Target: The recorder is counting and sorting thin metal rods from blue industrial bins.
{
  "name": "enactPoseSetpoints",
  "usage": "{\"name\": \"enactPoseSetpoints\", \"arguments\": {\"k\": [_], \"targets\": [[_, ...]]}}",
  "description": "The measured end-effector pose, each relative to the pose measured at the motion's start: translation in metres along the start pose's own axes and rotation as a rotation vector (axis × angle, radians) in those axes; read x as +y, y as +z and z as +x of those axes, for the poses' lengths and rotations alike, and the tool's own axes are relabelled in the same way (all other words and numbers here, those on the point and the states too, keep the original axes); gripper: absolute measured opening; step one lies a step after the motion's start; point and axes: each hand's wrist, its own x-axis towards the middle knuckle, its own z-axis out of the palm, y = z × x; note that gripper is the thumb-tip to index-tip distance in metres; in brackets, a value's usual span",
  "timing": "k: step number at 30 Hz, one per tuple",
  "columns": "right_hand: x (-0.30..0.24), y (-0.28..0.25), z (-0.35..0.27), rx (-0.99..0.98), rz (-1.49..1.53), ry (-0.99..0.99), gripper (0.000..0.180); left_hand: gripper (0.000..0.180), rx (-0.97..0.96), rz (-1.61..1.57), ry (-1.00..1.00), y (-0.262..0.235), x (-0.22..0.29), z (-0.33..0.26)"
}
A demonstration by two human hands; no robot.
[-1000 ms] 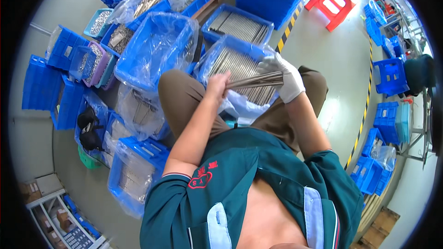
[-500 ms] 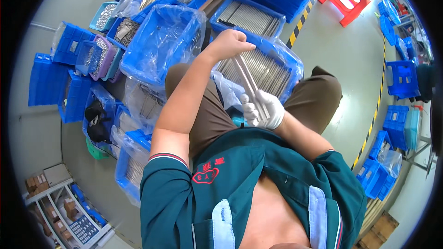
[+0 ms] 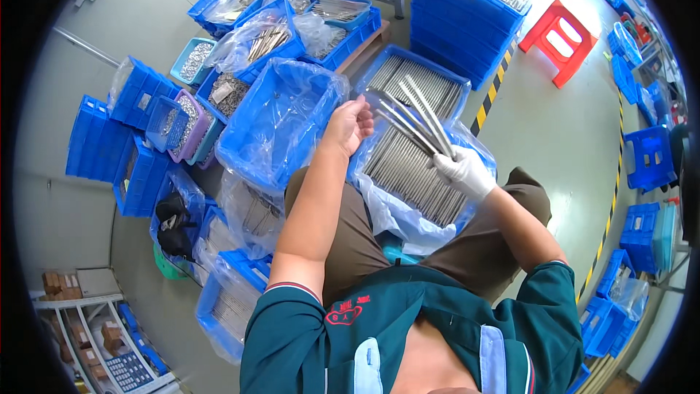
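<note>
In a white glove, my right hand (image 3: 467, 173) is closed around the lower ends of several long, slim silver metal strips (image 3: 417, 125). The strips fan apart toward their far ends, over the lined blue bin. My bare left hand (image 3: 348, 128) is at the left of the strips' far ends, fingers loosely curled and slightly apart, with nothing visible in them. Whether it touches the nearest strip tip is unclear. Below the hands, a blue bin (image 3: 490, 152) with plastic lining holds closely packed rows of similar metal pieces (image 3: 419, 175).
Another blue bin (image 3: 467, 87) of metal pieces stands just beyond. An open, plastic-lined blue bin (image 3: 248, 128) stands at the left. Stacked blue crates (image 3: 459, 33) rise at the back, beside a red stool (image 3: 560, 40). Small baskets (image 3: 195, 58) of metal parts are further left.
My left hand has come away from the strips' upper end and loosened. My right hand has moved forward with the strips, which now spread apart. The head view has shifted.
</note>
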Motion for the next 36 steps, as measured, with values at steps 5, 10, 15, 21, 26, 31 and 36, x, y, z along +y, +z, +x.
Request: {"name": "enactPoseSetpoints", "arguments": {"k": [5, 10, 15, 21, 26, 31, 36], "targets": [[-0.010, -0.013, 0.009, 0.083, 0.110, 0.052, 0.029, 0.025, -0.067, -0.176, -0.020, 0.004, 0.005, -0.007], [0.015, -0.011, 0.020, 0.173, 0.196, 0.110, 0.023, 0.032, -0.130, -0.339, -0.051, 0.023, 0.010, -0.014], [0.013, -0.007, 0.017, 0.263, 0.160, 0.015, 0.022, 0.035, -0.157, -0.396, -0.031, 0.027, 0.010, -0.016], [-0.007, -0.013, 0.001, 0.221, 0.211, -0.010, 0.025, 0.038, -0.185, -0.447, -0.005, 0.031, 0.009, -0.019], [-0.007, -0.014, 0.007, 0.212, 0.238, 0.057, 0.021, 0.045, -0.229, -0.502, 0.040, 0.036, 0.014, -0.023], [0.011, -0.008, 0.014, 0.335, -0.187, -0.090, 0.016, 0.051, -0.268, -0.522, 0.100, 0.041, 0.014, -0.026], [0.019, -0.003, 0.020, 0.452, -0.456, -0.313, 0.020, 0.056, -0.280, -0.464, 0.130, 0.044, 0.011, -0.029]]}}
